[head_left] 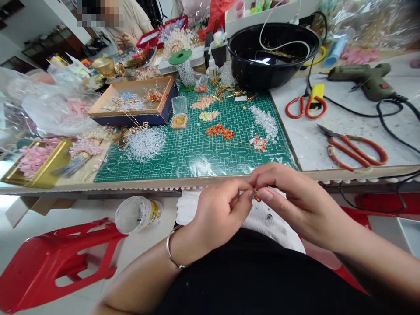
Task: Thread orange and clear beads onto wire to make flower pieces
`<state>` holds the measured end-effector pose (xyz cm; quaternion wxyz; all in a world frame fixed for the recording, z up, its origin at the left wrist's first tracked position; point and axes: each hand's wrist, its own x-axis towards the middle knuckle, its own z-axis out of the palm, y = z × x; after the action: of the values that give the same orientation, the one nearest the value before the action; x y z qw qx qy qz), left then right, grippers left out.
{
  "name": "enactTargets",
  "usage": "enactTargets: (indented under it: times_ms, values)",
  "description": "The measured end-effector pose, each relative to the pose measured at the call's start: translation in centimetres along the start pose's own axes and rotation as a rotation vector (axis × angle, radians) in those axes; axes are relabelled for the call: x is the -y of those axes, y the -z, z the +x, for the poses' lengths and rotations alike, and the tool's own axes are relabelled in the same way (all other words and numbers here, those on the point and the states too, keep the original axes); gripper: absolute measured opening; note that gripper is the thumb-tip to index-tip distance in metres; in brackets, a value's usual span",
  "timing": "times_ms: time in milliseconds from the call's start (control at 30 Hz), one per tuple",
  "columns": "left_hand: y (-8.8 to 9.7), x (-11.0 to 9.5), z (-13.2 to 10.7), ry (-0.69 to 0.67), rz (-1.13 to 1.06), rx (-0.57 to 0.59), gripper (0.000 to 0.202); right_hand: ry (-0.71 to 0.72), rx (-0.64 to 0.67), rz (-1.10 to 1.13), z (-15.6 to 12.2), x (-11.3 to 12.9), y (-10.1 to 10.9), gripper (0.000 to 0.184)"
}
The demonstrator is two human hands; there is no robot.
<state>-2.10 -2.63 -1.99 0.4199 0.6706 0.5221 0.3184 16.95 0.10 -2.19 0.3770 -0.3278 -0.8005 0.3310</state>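
Note:
My left hand [223, 212] and my right hand [292, 199] meet just off the table's front edge, above my lap. Both are closed, thumbs against fingers, pinching a small piece with an orange bead [257, 198] between them. Most of that piece is hidden by the fingertips. Beyond my hands lies a green cutting mat [183, 164]. On it are a pile of orange beads [220, 131], a small heap of mixed orange and clear beads [258, 142], clear beads [265, 121] at the right, and a larger clear pile [146, 143] at the left.
Right of the mat lie orange-handled pliers [357, 151], orange-handled scissors [306, 107] and a corded glue gun [364, 81]. A black basin [274, 57] stands behind. At left are an open box [131, 116] and a gold tray [54, 170]. A red stool [39, 267] stands below. Another person sits far left.

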Motion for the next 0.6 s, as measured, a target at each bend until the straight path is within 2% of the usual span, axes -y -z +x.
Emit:
enactTargets:
  times_ms: [100, 233, 300, 433, 600]
  values:
    - [0.0, 0.0, 0.6, 0.169, -0.215, 0.042, 0.022, 0.134, -0.05, -0.175, -0.2, -0.1, -0.4, 0.01]
    - [-0.2, 0.1, 1.2, 0.29, -0.479, 0.08, 0.019, 0.262, 0.006, -0.363, -0.8, -0.2, -0.9, 0.038]
    - [-0.4, 0.1, 1.2, 0.323, -0.56, 0.073, 0.02, 0.29, 0.048, -0.45, -0.9, -0.3, -1.2, 0.046]
    - [-0.8, 0.0, 1.1, 0.336, -0.591, 0.039, 0.03, 0.255, 0.048, -0.558, -0.9, -0.5, -1.6, 0.041]
    - [-0.5, 0.2, 1.0, 0.318, -0.493, 0.072, 0.026, 0.18, 0.027, -0.434, -0.7, -0.1, -1.2, 0.029]
